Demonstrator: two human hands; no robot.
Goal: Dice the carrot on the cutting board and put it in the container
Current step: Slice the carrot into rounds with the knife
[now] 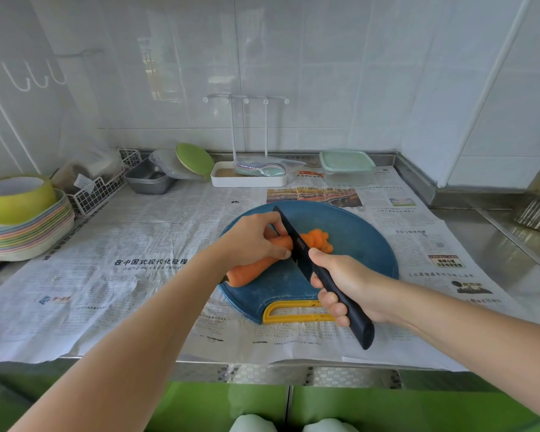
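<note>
An orange carrot (248, 272) lies on a round blue cutting board (362, 244) with a yellow handle. My left hand (252, 240) presses down on the carrot's middle, fingers curled over it. My right hand (349, 286) grips the handle of a black knife (298, 244), whose blade stands against the carrot right beside my left fingertips. A small heap of cut carrot pieces (320, 240) sits just behind the blade. A clear container with a pale green lid (346, 165) stands closed at the back of the counter, beyond the board.
Newspaper (131, 275) covers the steel counter. At the left stand a stack of pastel plates (25, 235) with a green bowl on top, a white wire basket (103, 188) and metal trays (148, 179). A white rack tray (247, 179) sits at the back centre.
</note>
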